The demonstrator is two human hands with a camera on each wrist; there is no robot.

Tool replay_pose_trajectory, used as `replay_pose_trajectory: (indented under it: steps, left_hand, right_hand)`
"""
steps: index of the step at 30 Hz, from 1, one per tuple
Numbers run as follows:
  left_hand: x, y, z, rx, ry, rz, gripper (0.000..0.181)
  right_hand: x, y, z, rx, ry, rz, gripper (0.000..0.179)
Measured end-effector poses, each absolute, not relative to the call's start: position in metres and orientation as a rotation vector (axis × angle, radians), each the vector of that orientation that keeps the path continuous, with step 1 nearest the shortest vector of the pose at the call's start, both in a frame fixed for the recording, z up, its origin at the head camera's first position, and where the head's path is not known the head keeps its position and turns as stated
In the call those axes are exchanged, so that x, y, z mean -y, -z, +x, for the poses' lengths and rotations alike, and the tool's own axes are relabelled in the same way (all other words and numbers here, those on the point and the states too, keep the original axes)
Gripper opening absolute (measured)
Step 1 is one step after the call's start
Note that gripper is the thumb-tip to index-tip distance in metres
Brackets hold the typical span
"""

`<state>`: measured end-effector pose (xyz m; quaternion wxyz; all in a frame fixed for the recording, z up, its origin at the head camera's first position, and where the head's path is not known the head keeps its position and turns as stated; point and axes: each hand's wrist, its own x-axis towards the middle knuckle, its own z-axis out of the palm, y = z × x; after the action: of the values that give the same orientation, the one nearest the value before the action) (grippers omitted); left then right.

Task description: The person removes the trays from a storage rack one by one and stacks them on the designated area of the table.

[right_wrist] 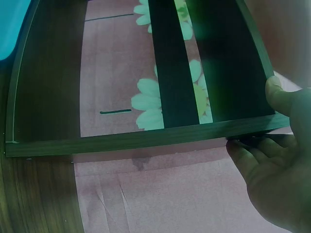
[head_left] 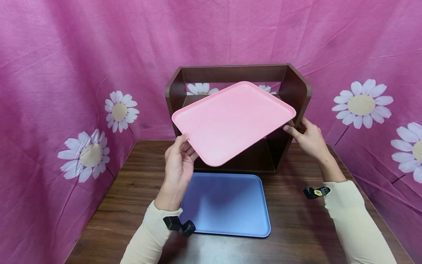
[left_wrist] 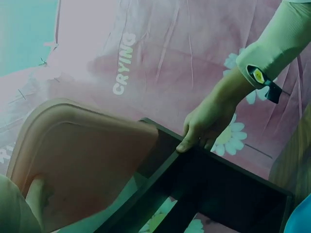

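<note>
My left hand (head_left: 179,165) pinches a pink rectangular tray (head_left: 230,121) by its near left edge, thumb on top and fingers beneath. The tray is tilted and raised in front of a dark brown wooden shelf (head_left: 296,91), covering much of its middle in the head view. With my right hand (head_left: 310,141) I grip the shelf's right side panel. In the right wrist view the thumb lies on the inner side of the panel's edge (right_wrist: 146,140) and the fingers lie outside it. Below the pink tray, a blue tray (head_left: 227,205) lies flat on the table.
The brown wood-grain table (head_left: 132,190) carries the shelf at its back. A pink curtain (head_left: 132,44) printed with white daisies hangs behind and on both sides. The blue tray's far edge lies close to the shelf's front.
</note>
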<state>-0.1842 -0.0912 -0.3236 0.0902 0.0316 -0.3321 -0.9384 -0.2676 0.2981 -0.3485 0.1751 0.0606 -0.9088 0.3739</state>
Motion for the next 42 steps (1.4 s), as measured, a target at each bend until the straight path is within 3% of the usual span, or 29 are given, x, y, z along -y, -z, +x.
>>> replay_pose_trajectory:
  steps: [6,13,16,22,29,42]
  left_hand:
    - [0.103,0.320,-0.184,0.978,2.817,0.121,0.025]
    - [0.114,0.317,-0.185,0.983,2.804,0.111,0.032]
    - [0.118,0.317,-0.185,1.014,2.810,0.114,0.028]
    - [0.126,0.321,-0.186,1.081,2.880,0.041,0.031]
    - [0.135,0.327,-0.185,1.249,2.871,0.019,0.030]
    - [0.152,0.337,-0.179,1.428,2.877,0.002,0.038]
  right_hand:
    - [-0.301,0.350,-0.269,2.557,-0.993,0.184,0.046]
    - [-0.306,0.353,-0.269,2.491,-0.993,0.260,0.029]
    - [-0.310,0.355,-0.269,2.448,-0.989,0.339,0.031]
    - [-0.313,0.354,-0.272,2.461,-0.944,0.364,0.008]
    - [-0.312,0.349,-0.272,2.567,-1.018,0.264,0.038]
    - [-0.306,0.346,-0.269,2.567,-1.041,0.186,0.043]
